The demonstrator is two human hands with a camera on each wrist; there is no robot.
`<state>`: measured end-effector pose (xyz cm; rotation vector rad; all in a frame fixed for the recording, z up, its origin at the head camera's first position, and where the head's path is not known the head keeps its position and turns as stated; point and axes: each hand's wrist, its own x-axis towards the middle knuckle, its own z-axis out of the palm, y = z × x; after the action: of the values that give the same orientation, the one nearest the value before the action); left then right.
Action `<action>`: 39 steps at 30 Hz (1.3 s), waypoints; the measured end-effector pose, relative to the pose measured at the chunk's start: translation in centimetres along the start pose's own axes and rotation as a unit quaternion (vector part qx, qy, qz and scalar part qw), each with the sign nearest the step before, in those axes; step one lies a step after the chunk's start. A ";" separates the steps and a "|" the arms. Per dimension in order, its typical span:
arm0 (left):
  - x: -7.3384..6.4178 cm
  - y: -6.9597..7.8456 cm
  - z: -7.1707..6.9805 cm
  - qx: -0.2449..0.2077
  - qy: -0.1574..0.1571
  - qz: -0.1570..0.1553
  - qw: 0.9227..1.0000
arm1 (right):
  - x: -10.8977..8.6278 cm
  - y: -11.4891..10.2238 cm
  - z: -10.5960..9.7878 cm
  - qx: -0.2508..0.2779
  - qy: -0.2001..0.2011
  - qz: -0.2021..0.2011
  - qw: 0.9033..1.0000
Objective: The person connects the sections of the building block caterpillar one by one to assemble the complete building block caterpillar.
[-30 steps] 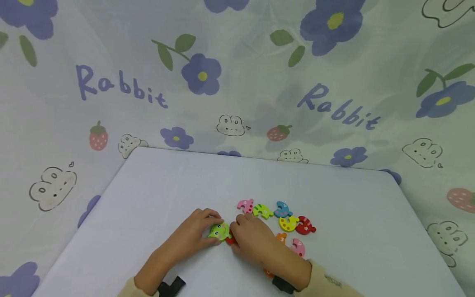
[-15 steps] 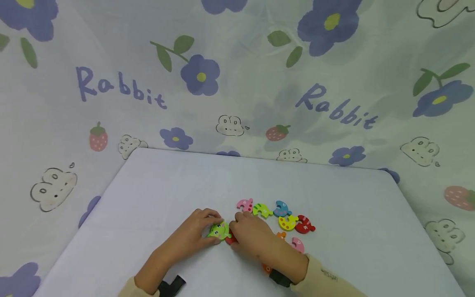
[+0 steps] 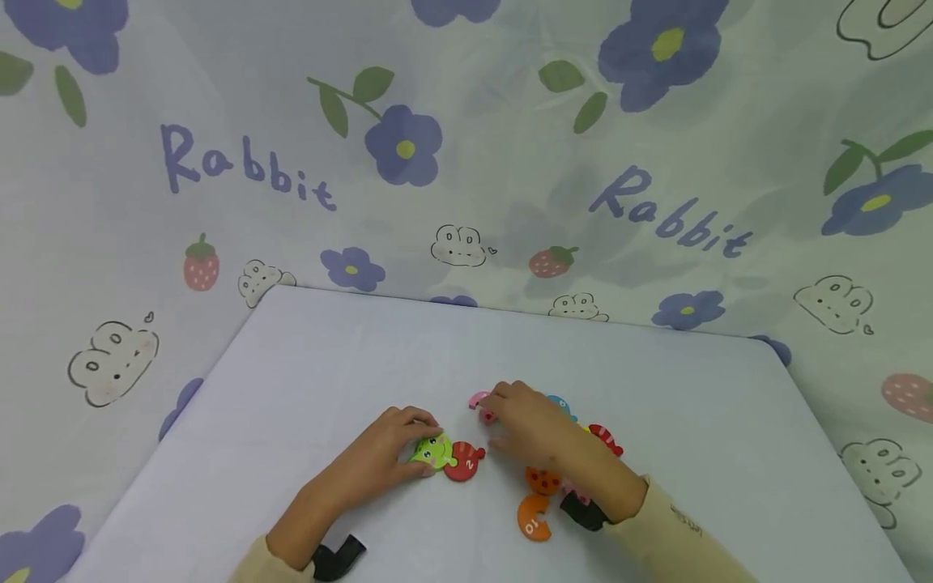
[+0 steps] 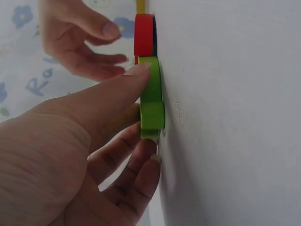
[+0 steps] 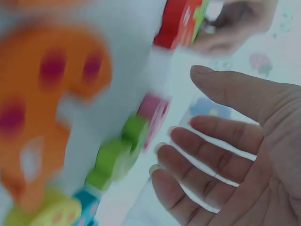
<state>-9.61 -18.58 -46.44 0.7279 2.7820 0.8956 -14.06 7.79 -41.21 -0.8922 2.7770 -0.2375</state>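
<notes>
With its thumb and fingers, my left hand (image 3: 379, 455) pinches a green puzzle piece with a smiling face (image 3: 435, 451), flat on the table. A red puzzle piece marked 2 (image 3: 465, 461) is joined to its right side. My right hand (image 3: 538, 427) is over the loose pieces, fingers spread and holding nothing. Nearest its fingertips is a pink puzzle piece (image 3: 479, 399), partly covered by the hand. In the right wrist view a green striped piece (image 5: 113, 157) lies close to those fingers.
Around the right forearm lie an orange spotted piece (image 3: 543, 481), an orange piece marked 10 (image 3: 534, 520), a blue piece (image 3: 561, 405) and a red piece (image 3: 607, 440). A yellow piece (image 5: 51, 209) is blurred in the right wrist view. Patterned cloth (image 3: 466, 162) hangs behind the white table (image 3: 350, 348).
My right hand has let go of the red piece marked 2 and moved right and away over the loose pieces. The left hand still pinches the green face piece.
</notes>
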 end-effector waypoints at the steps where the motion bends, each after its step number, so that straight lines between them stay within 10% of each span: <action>1: 0.0 0.0 0.0 0.000 -0.003 -0.002 1.000 | 0.2 0.4 -0.1 -0.003 0.006 -0.001 1.000; 20: 0.1 -0.3 -0.4 -0.005 -0.020 0.008 1.000 | 2.3 2.3 0.8 -0.040 -0.025 0.013 0.999; 39: 0.2 -0.3 -0.4 -0.013 -0.023 0.000 1.000 | -1.8 2.5 1.2 -0.031 -0.044 -0.022 0.998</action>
<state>-10.03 -18.89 -46.28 0.7352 2.7262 0.9011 -13.71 10.73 -42.60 -0.9546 2.6990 -0.1158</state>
